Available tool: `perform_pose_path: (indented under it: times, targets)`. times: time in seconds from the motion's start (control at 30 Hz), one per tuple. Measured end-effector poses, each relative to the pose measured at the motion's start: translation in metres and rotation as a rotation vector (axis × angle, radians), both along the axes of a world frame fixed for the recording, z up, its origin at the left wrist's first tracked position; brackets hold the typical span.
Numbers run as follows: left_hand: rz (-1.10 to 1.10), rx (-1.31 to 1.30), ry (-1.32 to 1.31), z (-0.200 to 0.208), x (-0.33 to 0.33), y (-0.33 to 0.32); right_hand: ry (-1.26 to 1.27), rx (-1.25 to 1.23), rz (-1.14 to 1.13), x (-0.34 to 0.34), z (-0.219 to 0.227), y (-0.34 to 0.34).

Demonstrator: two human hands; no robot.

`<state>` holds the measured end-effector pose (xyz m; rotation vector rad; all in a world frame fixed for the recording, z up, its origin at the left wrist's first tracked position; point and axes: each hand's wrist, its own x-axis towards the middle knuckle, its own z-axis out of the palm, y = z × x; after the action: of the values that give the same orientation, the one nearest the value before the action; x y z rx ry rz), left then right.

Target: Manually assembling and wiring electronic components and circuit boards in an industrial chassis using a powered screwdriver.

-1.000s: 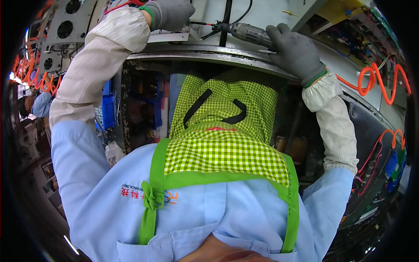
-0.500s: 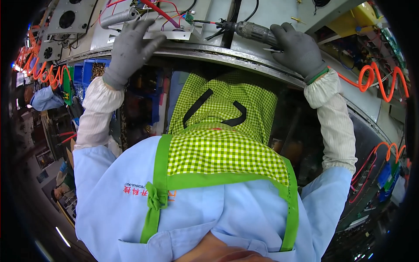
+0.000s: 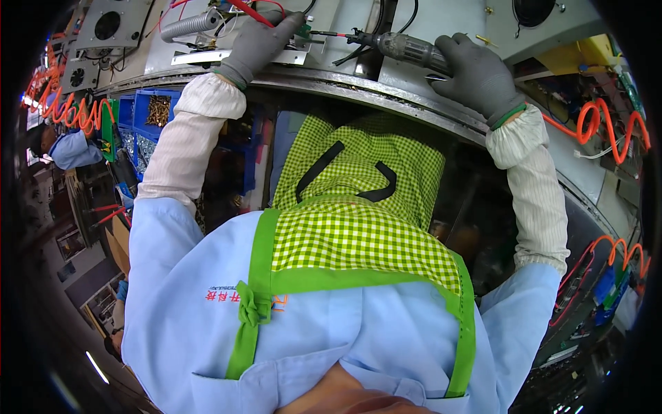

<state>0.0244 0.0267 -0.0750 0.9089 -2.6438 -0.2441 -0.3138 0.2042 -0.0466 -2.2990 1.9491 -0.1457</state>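
My right hand [image 3: 479, 76], in a grey glove, is wrapped round a dark grey power screwdriver [image 3: 410, 52] held nearly level. Its long thin bit [image 3: 329, 34] points left, the tip close to a small green block [image 3: 303, 32] on the metal assembly. A thin metal tool [image 3: 436, 77] sticks out below the fingers of this hand. At the same block my left hand [image 3: 261, 47], also gloved, has its fingertips closed together; what they pinch is hidden. A thick red cable [image 3: 249, 12] runs to these fingers, which cover its end. The bracket's white metal edge [image 3: 200, 57] lies beside the left wrist.
A ribbed grey hose [image 3: 187, 27] lies left of the wiring. Blue bins [image 3: 141, 110] of small brass-coloured and silver parts stand at the left. Orange coiled hoses [image 3: 593, 121] hang at both sides. The bench's metal edge [image 3: 358, 90] crosses before me. Another person's sleeve [image 3: 74, 150] shows far left.
My left hand has moved right and up from the bracket to the green block, and its spread fingers have closed. The right hand with the screwdriver has barely shifted.
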Motion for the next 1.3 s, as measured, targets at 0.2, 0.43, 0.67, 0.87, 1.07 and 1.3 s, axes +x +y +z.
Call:
perform_pose_path:
  times: [0.2, 0.43, 0.67, 0.87, 1.07, 1.3]
  targets:
    - [0.175, 0.253, 0.122, 0.007, -0.008, 0.006, 0.032, 0.086, -0.044, 0.004, 0.007, 0.0]
    - [0.164, 0.203, -0.173, 0.002, 0.003, -0.004, 0.007, 0.087, -0.047, 0.002, 0.008, -0.001]
    - [-0.108, -0.135, -0.136, 0.005, 0.011, -0.009, 0.06, -0.043, -0.097, 0.0, 0.026, 0.005]
    - [0.196, 0.421, -0.059, 0.016, -0.004, 0.002, 0.05, -0.024, -0.049, 0.006, 0.029, 0.011]
    - [0.253, 0.456, -0.076, 0.027, -0.014, 0.01, 0.063, -0.02, -0.072, 0.01, 0.029, 0.012]
    - [-0.011, 0.167, -0.09, 0.018, -0.01, 0.0, 0.079, 0.025, -0.079, 0.012, 0.024, 0.015]
